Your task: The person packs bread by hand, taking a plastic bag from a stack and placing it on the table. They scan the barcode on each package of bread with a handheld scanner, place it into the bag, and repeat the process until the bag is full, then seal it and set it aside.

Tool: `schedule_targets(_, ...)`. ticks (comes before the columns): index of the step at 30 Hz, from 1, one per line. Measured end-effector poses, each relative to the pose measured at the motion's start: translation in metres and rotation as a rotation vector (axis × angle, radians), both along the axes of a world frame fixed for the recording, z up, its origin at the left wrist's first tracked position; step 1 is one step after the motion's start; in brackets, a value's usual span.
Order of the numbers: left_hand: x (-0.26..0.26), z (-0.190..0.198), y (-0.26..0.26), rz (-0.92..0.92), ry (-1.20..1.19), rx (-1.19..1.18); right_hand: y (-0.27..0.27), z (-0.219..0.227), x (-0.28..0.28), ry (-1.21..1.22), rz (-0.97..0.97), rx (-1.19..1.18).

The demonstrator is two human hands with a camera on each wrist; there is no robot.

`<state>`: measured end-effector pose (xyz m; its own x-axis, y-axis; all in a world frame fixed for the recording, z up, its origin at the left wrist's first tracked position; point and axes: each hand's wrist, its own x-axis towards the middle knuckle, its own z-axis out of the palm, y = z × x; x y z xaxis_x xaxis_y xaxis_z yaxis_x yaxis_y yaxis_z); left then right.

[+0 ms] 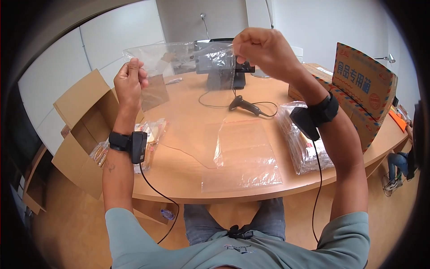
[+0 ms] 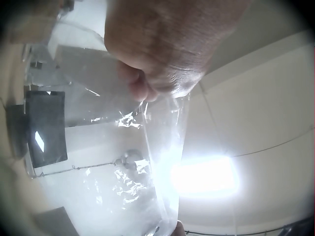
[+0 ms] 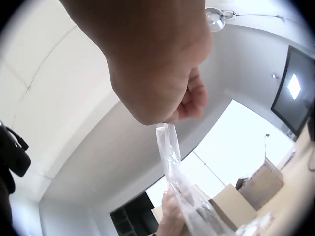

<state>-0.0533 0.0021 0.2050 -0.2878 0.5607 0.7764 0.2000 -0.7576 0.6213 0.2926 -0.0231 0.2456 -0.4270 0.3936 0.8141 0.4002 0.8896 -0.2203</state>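
Note:
A clear plastic bag [image 1: 179, 58] is stretched in the air above the table between both hands. My left hand [image 1: 129, 83] pinches its left upper corner, and my right hand [image 1: 264, 47] pinches the right upper corner. In the left wrist view the bag [image 2: 113, 182] hangs below the curled fingers of the left hand [image 2: 167, 49]. The right wrist view shows the bag [image 3: 172, 157] seen nearly edge-on, running from the right hand [image 3: 152, 83]. Another clear flat bag [image 1: 246, 152] lies on the table's near part.
A scanner [image 1: 245, 106] with a cable lies mid-table before a monitor [image 1: 204, 58]. Packaged items [image 1: 154, 134] and an open carton [image 1: 76, 148] are at left. Stacked bags [image 1: 300, 148] and a printed carton [image 1: 358, 94] are at right. Someone's leg [image 1: 396, 166] shows at far right.

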Motion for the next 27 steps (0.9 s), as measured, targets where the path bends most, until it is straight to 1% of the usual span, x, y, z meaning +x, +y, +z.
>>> schedule_targets(2, -0.002, 0.0, 0.0, -0.055, 0.007, 0.013, 0.003, 0.007, 0.004, 0.148, 0.238, -0.421)
schedule_targets(3, -0.002, 0.0, 0.001, -0.054, 0.006, 0.011, 0.004, 0.007, 0.003, 0.147, 0.238, -0.422)
schedule_targets(5, 0.003, 0.002, 0.002, -0.117, -0.02, 0.039, 0.005, 0.006, -0.002, 0.433, 0.415, -0.579)
schedule_targets(9, 0.01, 0.006, -0.002, -0.162, -0.087, 0.015, -0.004, 0.009, -0.002, 0.417, 0.465, -0.61)
schedule_targets(11, 0.01, 0.006, -0.002, -0.106, -0.029, 0.016, -0.005, 0.011, 0.002, 0.392, 0.416, -0.548)
schedule_targets(12, 0.012, 0.005, -0.002, -0.108, -0.029, 0.017, -0.006, 0.011, 0.002, 0.392, 0.414, -0.547)
schedule_targets(14, 0.016, 0.005, -0.005, -0.002, -0.01, 0.055, -0.009, 0.011, 0.003, 0.434, 0.482, -0.565)
schedule_targets(15, 0.019, 0.004, -0.006, -0.002, -0.01, 0.056, -0.008, 0.011, 0.004, 0.433, 0.482, -0.564)
schedule_targets(17, 0.024, 0.003, -0.008, 0.039, -0.024, 0.069, -0.001, 0.009, 0.007, 0.205, 0.23, -0.328)
schedule_targets(18, 0.026, 0.003, -0.009, 0.037, -0.022, 0.067, 0.003, 0.008, 0.008, 0.208, 0.228, -0.33)
schedule_targets(20, 0.028, 0.003, -0.011, 0.039, -0.002, 0.084, 0.013, 0.004, 0.009, 0.392, 0.198, -0.221)
schedule_targets(21, 0.029, 0.003, -0.011, 0.04, -0.004, 0.084, 0.019, 0.004, 0.011, 0.39, 0.199, -0.221)
schedule_targets(23, 0.031, 0.003, -0.012, -0.005, -0.013, 0.049, 0.024, 0.004, 0.013, 0.483, 0.168, -0.182)
schedule_targets(24, 0.031, 0.003, -0.012, -0.004, -0.014, 0.048, 0.025, 0.004, 0.015, 0.482, 0.169, -0.183)
schedule_targets(26, 0.034, 0.004, -0.011, 0.017, -0.023, 0.049, 0.016, 0.006, 0.015, 0.446, 0.254, -0.288)
schedule_targets(27, 0.036, 0.005, -0.01, 0.018, -0.025, 0.041, 0.013, 0.007, 0.016, 0.445, 0.253, -0.296)
